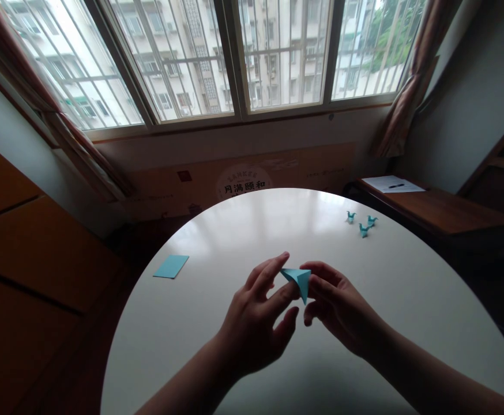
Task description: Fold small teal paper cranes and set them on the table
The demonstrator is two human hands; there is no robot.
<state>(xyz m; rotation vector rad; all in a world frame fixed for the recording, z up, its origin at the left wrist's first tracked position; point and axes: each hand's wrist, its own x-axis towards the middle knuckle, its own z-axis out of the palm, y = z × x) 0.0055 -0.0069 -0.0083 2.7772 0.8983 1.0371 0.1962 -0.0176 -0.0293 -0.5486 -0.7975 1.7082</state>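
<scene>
A partly folded piece of turquoise origami paper (303, 279) is held above the table between my two hands. It has pointed flaps, one of them hanging downward. My left hand (256, 314) has its fingers around the paper's left side, with the index finger pressed into the fold and the thumb apart below. My right hand (338, 302) pinches the right edge of the paper; its fingers are curled and partly hidden behind it. Three small folded paper birds (363, 230) stand at the back right. A flat stack of turquoise paper squares (171, 267) lies on the left.
The round white table (217, 230) has a curved edge all round. Beyond it on the right stands a brown wooden table (463, 210) bearing a white sheet (390, 183) and a pen (396, 186). A printed cardboard box (321, 167) sits beneath the barred window.
</scene>
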